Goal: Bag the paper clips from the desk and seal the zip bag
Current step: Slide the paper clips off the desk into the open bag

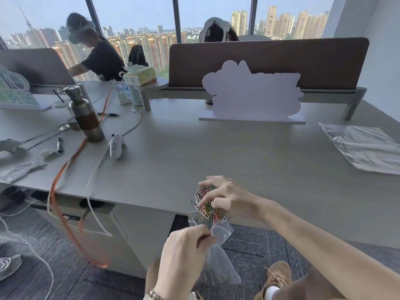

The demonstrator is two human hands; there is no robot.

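Right hand (223,197): gripping a bunched clump of coloured paper clips (206,204) just above the bag mouth, at the desk's near edge.
Left hand (186,243): pinching the rim of the clear zip bag (220,256), which is hanging below the desk edge.
Writing: none legible.
Surface: grey desk (238,152) carrying a steel bottle (86,118), cables and a flat plastic bag (363,146).
Room: windows (134,20) showing high-rise towers.

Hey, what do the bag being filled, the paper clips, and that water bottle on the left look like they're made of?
Zip bag: thin clear plastic; the floor shows through it. Paper clips: bent wire, many apparently with a coloured coating, a few bare silver. Water bottle: probably brushed metal, with a dull grey sheen and a brown band that could be leather or silicone.
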